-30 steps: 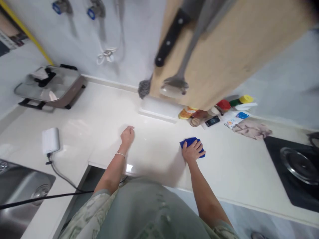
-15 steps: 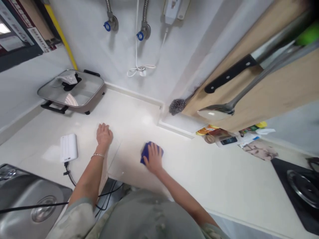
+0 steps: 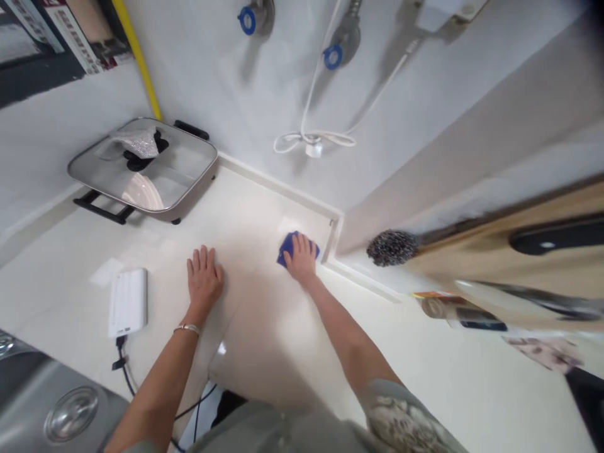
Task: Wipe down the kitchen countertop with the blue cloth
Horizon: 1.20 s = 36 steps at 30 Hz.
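Observation:
My right hand (image 3: 302, 261) presses a folded blue cloth (image 3: 285, 246) onto the white countertop (image 3: 264, 352), close to the low ledge at the wall corner. Its fingers lie over the cloth, which sticks out on both sides of them. My left hand (image 3: 204, 277) rests palm down and empty on the counter, fingers stretched and slightly apart, a bracelet on its wrist. A white power bank (image 3: 128, 302) with a black cable plugged in lies to the left of that hand.
An electric pan (image 3: 141, 170) with a glass lid stands in the back left corner. The steel sink (image 3: 33, 390) is at lower left. On the right are a wire scrubber (image 3: 392, 247), a hanging knife (image 3: 557, 233) and a wooden board (image 3: 472, 264). A tied white cord (image 3: 314, 143) hangs on the wall.
My right hand has slid the blue cloth forward over the counter, towards the wall corner. My left hand stays on the counter, its fingers more visible. The view has shifted and come closer to the wall.

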Motion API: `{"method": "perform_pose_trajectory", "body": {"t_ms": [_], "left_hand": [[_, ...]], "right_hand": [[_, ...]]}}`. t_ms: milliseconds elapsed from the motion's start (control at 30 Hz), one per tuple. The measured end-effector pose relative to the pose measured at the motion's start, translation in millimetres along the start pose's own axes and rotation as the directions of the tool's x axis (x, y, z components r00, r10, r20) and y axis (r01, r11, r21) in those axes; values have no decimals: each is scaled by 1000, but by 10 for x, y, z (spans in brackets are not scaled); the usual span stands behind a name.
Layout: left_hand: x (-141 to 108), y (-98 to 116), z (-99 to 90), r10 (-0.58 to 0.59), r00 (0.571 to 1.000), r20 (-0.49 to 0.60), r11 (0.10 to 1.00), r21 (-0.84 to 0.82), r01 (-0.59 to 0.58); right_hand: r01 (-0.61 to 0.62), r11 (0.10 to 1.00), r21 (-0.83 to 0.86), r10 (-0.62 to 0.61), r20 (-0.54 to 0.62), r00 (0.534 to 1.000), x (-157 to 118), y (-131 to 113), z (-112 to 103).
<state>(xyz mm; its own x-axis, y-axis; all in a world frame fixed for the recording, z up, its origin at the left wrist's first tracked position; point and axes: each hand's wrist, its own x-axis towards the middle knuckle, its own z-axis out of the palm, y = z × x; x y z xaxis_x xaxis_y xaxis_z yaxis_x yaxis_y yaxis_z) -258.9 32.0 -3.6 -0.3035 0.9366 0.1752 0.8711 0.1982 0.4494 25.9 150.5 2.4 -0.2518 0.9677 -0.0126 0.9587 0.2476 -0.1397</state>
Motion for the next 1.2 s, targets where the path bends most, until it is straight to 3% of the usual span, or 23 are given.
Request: {"method": "perform_pose_trajectory", "body": {"t_ms": [200, 300, 367, 567, 767, 867, 1000, 1100, 1200], "left_hand": [[-8, -42, 29, -23, 999, 25, 998, 52, 22], [-23, -61, 44, -19, 999, 28, 997, 73, 17], [-30, -72, 53, -20, 999, 25, 998, 68, 18], [-51, -99, 77, -31, 999, 26, 999, 21, 30], [-75, -111, 84, -20, 998, 53, 999, 34, 18], [-82, -112, 99, -10, 999, 49, 999, 42, 8], [-113, -94, 108, -40, 998, -39, 999, 33, 41], [-159, -102, 88, -25, 990, -137, 1000, 4, 26], [-224, -143, 34, 4, 981, -194, 999, -52, -15]], "right_hand": [[-282, 958, 47, 286, -127, 950, 954, 197, 62], [-415, 902, 120, 431, -203, 879, 1302, -4, 156], [-440, 884, 157, 466, -230, 854, 1479, -251, 216], [-327, 927, 185, 365, -238, 900, 1908, -1003, 320], [80, 974, 211, -38, -196, 980, 2261, -1615, 442], [318, 917, 242, -291, -143, 946, 2154, -1989, 465], [568, 792, 223, -567, -75, 821, 1629, -2392, 401], [682, 697, 222, -691, -46, 721, 1164, -2449, 332], [769, 593, 239, -789, -19, 614, 709, -2274, 267]]}}
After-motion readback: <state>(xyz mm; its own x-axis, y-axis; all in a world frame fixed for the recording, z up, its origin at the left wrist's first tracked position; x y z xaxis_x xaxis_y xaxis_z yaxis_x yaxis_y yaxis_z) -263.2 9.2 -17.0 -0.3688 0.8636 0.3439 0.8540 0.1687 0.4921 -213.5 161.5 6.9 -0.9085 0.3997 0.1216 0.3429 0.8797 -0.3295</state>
